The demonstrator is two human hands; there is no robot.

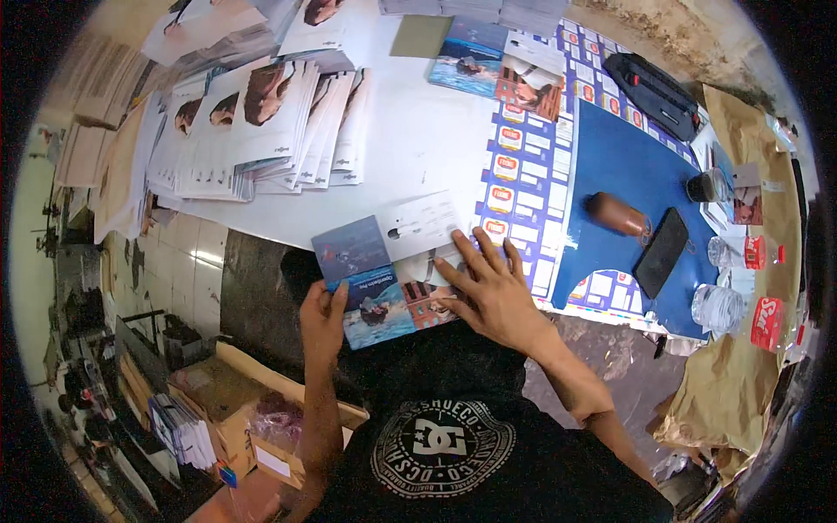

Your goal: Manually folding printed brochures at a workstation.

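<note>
A printed folded leaflet with a blue water picture on its left part and a brick-coloured picture on its right lies at the near edge of the white table. My left hand pinches its left edge between thumb and fingers. Over its right side my right hand lies flat with the fingers spread, the fingertips touching the white upper panel. Part of the lower right picture is hidden under these fingers.
Stacks of white printed sheets cover the table's far left. Similar blue leaflets lie at the back. On the right are a brown bottle, a black phone, plastic water bottles and a black case. Cardboard boxes stand below left.
</note>
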